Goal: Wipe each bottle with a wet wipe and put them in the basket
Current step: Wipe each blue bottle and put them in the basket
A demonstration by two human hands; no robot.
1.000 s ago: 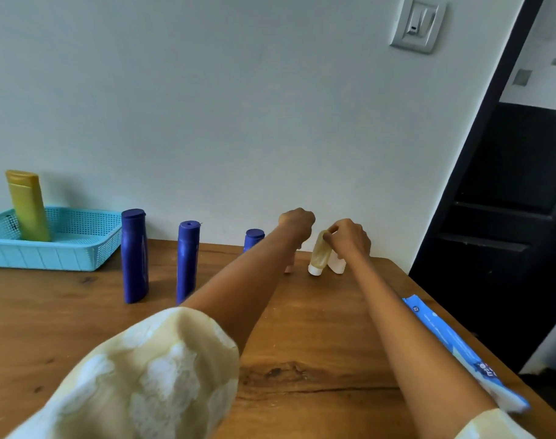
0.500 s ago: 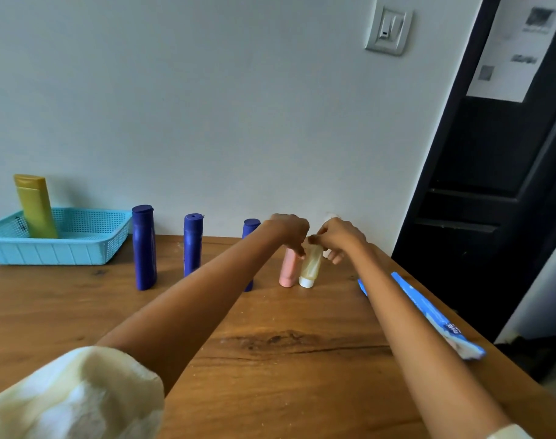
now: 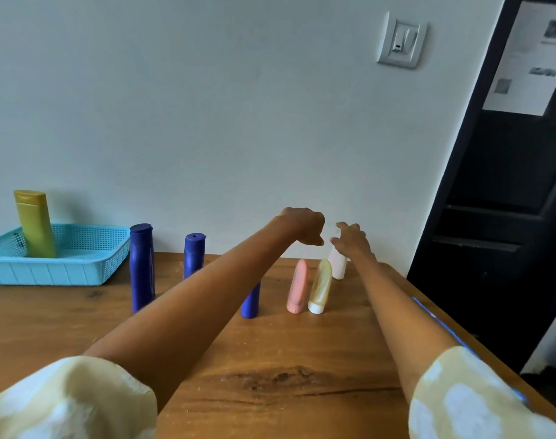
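Cap-down on the wooden table stand a pink tube and a translucent yellow tube, side by side, nothing holding them. My left hand hovers above them with fingers loosely curled and empty. My right hand has its fingers spread at the top of a white bottle behind the tubes. Three blue bottles stand to the left, the third partly hidden by my left forearm. A yellow bottle leans in the turquoise basket.
A blue wet-wipe pack lies along the table's right edge, mostly hidden behind my right arm. The wall runs close behind the bottles. A dark doorway opens past the table's right side.
Both hands have let go of the pink and yellow tubes, which now stand free. My left hand rose above them. My right hand moved back to the white bottle.
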